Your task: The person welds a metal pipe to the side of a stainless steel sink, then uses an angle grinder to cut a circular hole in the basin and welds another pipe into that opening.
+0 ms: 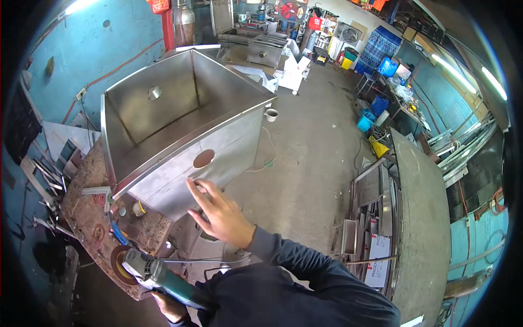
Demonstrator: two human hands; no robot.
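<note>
An open-topped sheet-metal box (234,139) stands on the workbench (81,210), with a round hole (204,158) cut in its near wall. Just below that hole, my right hand (220,215) reaches out with fingers apart and fingertips close to the metal; nothing is in it. Low in the view, my left hand (170,307) grips a green angle grinder (177,286) from beneath, partly hidden by the tool. The grinder's brown disc (121,264) overlaps the bench edge. A smaller fitting (154,92) shows on the box's inner far wall.
A small metal cup-like pipe piece (271,114) juts from the box's far right corner. To the right runs a long sheet-topped rack (419,201) with metal stock underneath. Behind stand another steel tank (267,50) and a gas cylinder (184,24). A thin cord (267,144) crosses the floor.
</note>
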